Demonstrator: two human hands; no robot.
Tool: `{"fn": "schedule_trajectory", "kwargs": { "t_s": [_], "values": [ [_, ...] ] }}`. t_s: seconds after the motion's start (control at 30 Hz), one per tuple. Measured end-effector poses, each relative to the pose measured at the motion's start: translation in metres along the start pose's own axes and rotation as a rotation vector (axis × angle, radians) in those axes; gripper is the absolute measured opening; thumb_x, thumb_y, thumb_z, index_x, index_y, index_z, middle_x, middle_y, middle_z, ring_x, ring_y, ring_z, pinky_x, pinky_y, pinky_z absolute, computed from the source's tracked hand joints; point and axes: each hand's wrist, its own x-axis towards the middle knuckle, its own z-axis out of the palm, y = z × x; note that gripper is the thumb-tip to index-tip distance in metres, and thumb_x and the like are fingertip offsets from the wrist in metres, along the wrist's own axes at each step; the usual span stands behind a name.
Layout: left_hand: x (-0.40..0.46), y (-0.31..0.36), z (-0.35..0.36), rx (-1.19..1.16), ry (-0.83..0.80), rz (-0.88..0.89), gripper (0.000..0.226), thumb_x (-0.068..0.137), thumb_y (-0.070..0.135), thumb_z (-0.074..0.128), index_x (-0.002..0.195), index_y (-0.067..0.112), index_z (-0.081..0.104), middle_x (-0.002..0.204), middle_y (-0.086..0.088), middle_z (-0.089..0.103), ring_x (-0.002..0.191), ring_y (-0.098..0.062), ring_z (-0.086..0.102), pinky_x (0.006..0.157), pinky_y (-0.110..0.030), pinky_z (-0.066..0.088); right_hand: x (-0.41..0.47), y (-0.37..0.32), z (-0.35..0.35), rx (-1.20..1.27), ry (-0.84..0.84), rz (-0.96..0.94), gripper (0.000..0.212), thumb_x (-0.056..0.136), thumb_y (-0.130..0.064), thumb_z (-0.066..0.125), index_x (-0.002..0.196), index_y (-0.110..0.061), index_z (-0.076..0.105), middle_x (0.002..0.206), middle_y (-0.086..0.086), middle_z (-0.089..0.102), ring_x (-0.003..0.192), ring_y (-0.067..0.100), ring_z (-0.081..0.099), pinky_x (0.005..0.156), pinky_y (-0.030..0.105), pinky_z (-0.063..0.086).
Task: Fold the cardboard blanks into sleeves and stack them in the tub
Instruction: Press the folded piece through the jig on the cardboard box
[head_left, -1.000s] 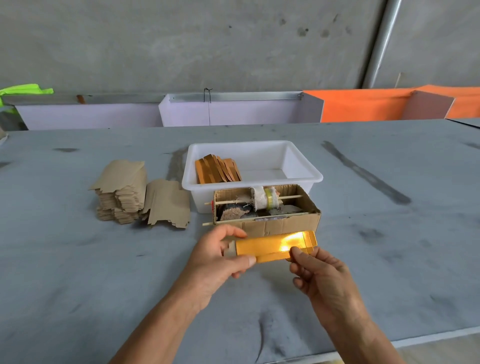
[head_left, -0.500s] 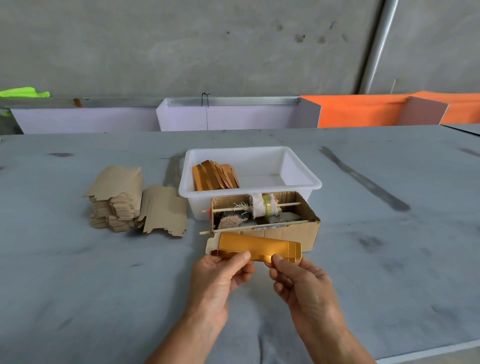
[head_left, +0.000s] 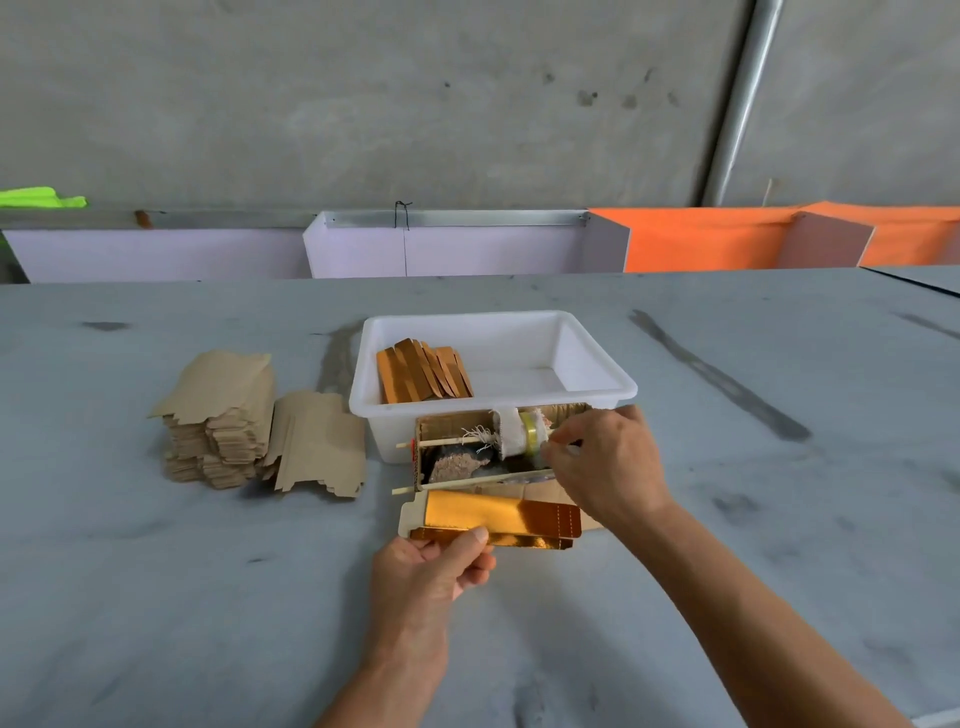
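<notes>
Right hand off the sleeve, reaching for the tape

Half a second ago both my hands pinched the gold sleeve (head_left: 493, 519); now only my left hand (head_left: 434, 569) grips its near edge, holding it just in front of the cardboard box (head_left: 441, 428). My right hand (head_left: 605, 465) has moved up into the box, fingertips curled at the tape roll (head_left: 530, 434) on its stick; whether they grip it I cannot tell. I judge taping the seam comes next, before the sleeve joins the folded ones (head_left: 423, 369) in the white tub (head_left: 597, 384).

Glossy gold-foil cardboard sleeve (head_left: 498, 519); smooth white plastic tub (head_left: 597, 358)
</notes>
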Motion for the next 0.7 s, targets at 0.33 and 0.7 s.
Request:
{"fn": "schedule_trajectory", "kwargs": {
  "t_s": [0.33,0.7],
  "values": [
    [0.003,0.002,-0.001,0.010,-0.015,0.001,0.010,0.072,-0.004,0.072,0.081,-0.004,0.066,0.065,-0.016,0.069,0.054,-0.021,0.065,0.051,-0.026,0.052,0.027,-0.007,0.006,-0.204,-0.291,0.063,0.026,0.084,-0.034,0.059,0.070,-0.021,0.043,0.086,0.000,0.051,0.096,0.020,0.041,0.076,0.032,0.034],
    [0.001,0.003,-0.001,0.055,-0.010,-0.014,0.009,0.072,-0.003,0.073,0.079,-0.002,0.067,0.066,-0.017,0.069,0.054,-0.021,0.065,0.054,-0.030,0.054,0.036,-0.001,0.023,-0.130,-0.259,0.152,0.025,0.079,-0.029,0.064,0.069,-0.021,0.042,0.075,-0.002,0.050,0.093,0.020,0.051,0.078,0.034,0.029]
  ]
}}
